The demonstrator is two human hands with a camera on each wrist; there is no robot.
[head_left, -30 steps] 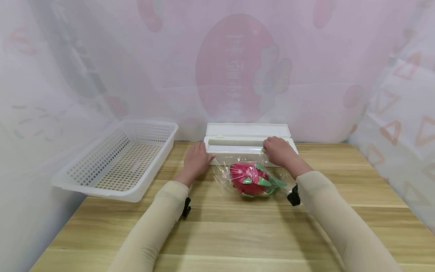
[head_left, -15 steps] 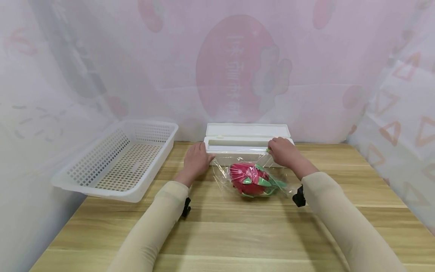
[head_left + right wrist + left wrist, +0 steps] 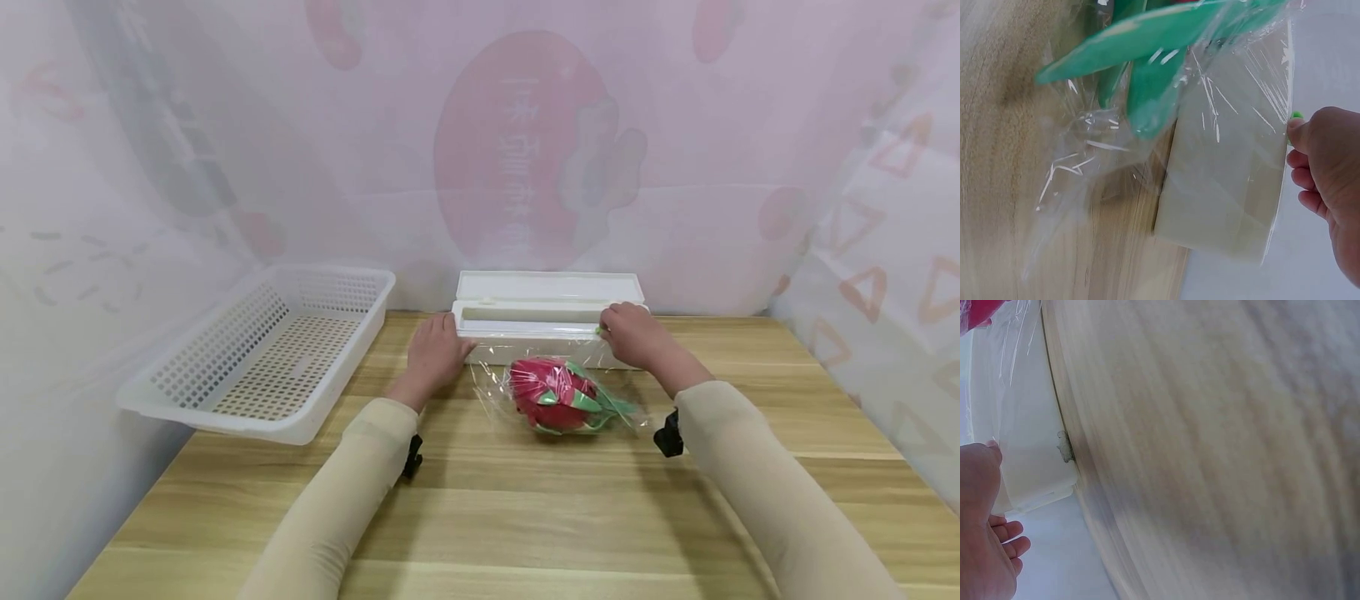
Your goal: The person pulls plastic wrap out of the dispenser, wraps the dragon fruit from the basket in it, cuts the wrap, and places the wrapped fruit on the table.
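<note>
right hand [image 3: 633,335] further right along dispenser [image 3: 547,321], apparently on green slider [image 3: 1295,116]

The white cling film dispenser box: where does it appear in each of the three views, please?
Head view: the dispenser box lies at the table's far edge, centre, lid open, between both hands.
Left wrist view: its end fills the upper left, beside the left hand.
Right wrist view: its front wall stands centre right, behind cling film, next to the right hand.
Shared landmark: the wooden table.
</note>
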